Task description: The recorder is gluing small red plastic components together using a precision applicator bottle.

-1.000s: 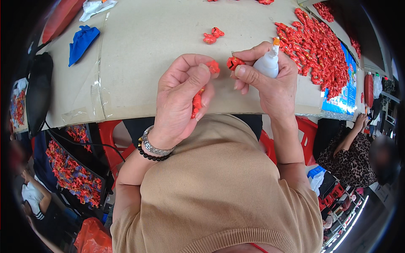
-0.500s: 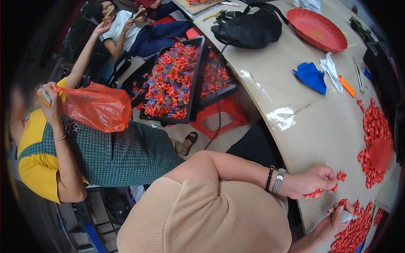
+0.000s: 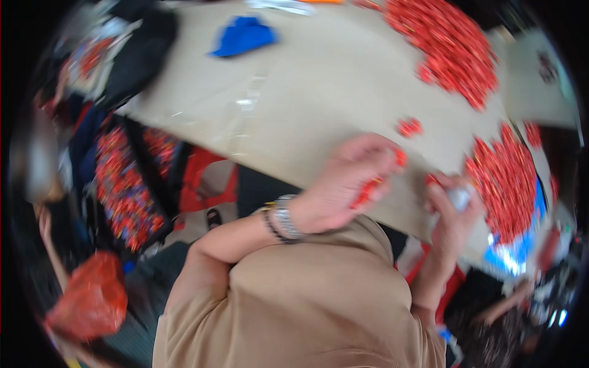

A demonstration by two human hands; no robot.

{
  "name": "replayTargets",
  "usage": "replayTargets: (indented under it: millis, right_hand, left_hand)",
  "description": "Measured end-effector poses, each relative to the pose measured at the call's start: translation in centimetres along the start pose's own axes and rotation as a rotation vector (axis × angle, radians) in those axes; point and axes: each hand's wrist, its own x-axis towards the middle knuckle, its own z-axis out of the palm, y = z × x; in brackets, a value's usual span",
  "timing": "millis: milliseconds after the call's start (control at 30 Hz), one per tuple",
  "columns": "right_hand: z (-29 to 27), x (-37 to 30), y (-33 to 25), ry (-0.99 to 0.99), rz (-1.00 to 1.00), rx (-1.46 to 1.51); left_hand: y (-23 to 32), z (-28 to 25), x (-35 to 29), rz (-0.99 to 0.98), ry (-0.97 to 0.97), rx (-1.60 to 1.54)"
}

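Observation:
My left hand is closed above the near edge of the table, with small shiny red pieces in its palm. Another red piece sits between its thumb and fingertip. To its right, my right hand is closed too, pinching a red piece. A white object, blurred and of unclear kind, also rests in that hand. Just beyond the left hand lies a little cluster of red pieces. A pile of red pieces spreads beside my right hand.
Farther off on the beige table lies a bigger red pile. A blue cloth-like piece and a black bag lie to the left. Black trays of coloured pieces stand beside the table, near a person's orange plastic bag.
My view has swung to the right, bringing the table and both hands toward the middle. Both hands still hold red pieces. The person with the orange bag now appears at lower left.

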Motion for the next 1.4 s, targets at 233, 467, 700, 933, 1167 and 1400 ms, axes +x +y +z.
replayTargets:
  millis: [233, 467, 700, 933, 1167, 1400]
  right_hand:
    - [-0.6, 0.3, 0.2, -0.023, -0.196, -0.628]
    - [-0.9, 0.0, 0.0, -0.068, -0.392, -0.777]
    - [-0.7, 0.3, 0.3, -0.023, -0.326, -0.604]
    - [1.2, 0.4, -1.3, -0.129, 0.145, 0.285]
    - [1.6, 0.1, -1.0, -0.147, 0.247, 0.462]
    - [1.9, -0.2, -0.8, -0.098, 0.131, 0.342]
  left_hand:
    - [0.0, -0.5, 0.5, 0.125, -0.025, 0.008]
    - [0.0, -0.6, 0.6, 0.149, -0.026, 0.007]
    - [-0.3, -0.3, 0.5, 0.138, -0.047, 0.076]
    - [-1.2, 0.4, 0.6, 0.15, -0.032, 0.191]
    - [-1.9, 0.9, 0.8, 0.257, 0.01, 0.369]
    - [-2.2, 0.9, 0.9, 0.342, 0.04, 0.522]
